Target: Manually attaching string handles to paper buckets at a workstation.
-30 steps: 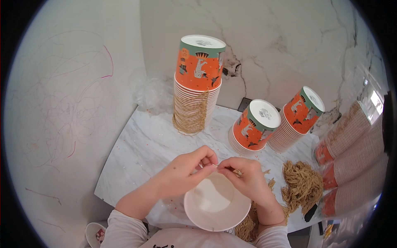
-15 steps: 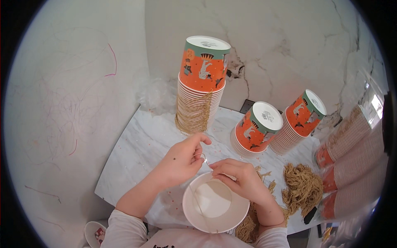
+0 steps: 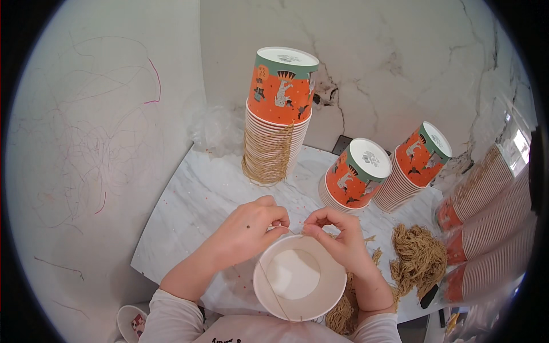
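A white-lined paper bucket stands mouth up close to my body. A thin tan cord crosses its mouth, running from the near rim toward the far left. At the far rim, my left hand is closed, thumb and fingers pinching the cord's end. My right hand pinches the same cord with thumb and forefinger, right beside the rim. A short stretch of cord spans the two hands. Whether it passes through a hole in the rim is too small to make out.
Behind my hands rises a tall stack of orange-and-green paper buckets with tan cords draped down its side. Two shorter stacks stand to the right. Bundles of tan cord lie nearby, and plastic-wrapped bucket stacks line the right edge.
My left hand has lowered toward the rim, its fingers curling in. The right hand has turned and lifted slightly at the rim. The cord loop between them has been drawn straighter.
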The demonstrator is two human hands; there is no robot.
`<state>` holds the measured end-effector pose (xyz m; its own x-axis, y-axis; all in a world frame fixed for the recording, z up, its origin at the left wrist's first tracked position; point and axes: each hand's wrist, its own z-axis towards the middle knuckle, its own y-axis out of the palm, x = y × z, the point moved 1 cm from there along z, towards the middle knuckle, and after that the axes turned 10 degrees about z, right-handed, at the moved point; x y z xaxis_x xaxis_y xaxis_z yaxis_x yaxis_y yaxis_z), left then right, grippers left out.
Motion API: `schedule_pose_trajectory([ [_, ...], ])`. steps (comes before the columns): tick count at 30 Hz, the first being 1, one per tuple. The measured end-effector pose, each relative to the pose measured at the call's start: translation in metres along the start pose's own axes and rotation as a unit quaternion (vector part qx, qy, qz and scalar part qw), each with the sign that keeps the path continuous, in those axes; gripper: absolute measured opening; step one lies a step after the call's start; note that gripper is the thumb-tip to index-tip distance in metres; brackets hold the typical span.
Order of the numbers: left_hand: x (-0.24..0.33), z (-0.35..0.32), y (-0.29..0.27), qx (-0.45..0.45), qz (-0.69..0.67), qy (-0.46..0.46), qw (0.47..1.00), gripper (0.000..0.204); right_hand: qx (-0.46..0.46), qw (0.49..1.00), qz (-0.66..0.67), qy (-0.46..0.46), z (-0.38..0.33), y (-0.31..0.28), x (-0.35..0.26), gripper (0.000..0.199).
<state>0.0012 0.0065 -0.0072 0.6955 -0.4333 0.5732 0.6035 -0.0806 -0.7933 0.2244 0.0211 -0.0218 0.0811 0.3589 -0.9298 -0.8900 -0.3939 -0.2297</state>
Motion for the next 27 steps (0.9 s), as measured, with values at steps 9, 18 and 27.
schedule_pose_trajectory([
  [9,0.012,-0.002,-0.005,-0.005,-0.065,0.001,0.998,0.012,0.038,0.99,-0.129,-0.034,0.002,0.003,-0.002,0.01],
  [18,0.005,0.008,0.004,0.041,-0.114,-0.008,0.993,0.014,0.025,0.984,-0.168,-0.059,0.002,0.005,-0.005,0.013],
  [27,-0.02,0.023,0.026,-0.038,-0.256,-0.065,0.964,0.012,0.024,0.981,-0.186,-0.055,0.001,0.004,-0.007,0.013],
])
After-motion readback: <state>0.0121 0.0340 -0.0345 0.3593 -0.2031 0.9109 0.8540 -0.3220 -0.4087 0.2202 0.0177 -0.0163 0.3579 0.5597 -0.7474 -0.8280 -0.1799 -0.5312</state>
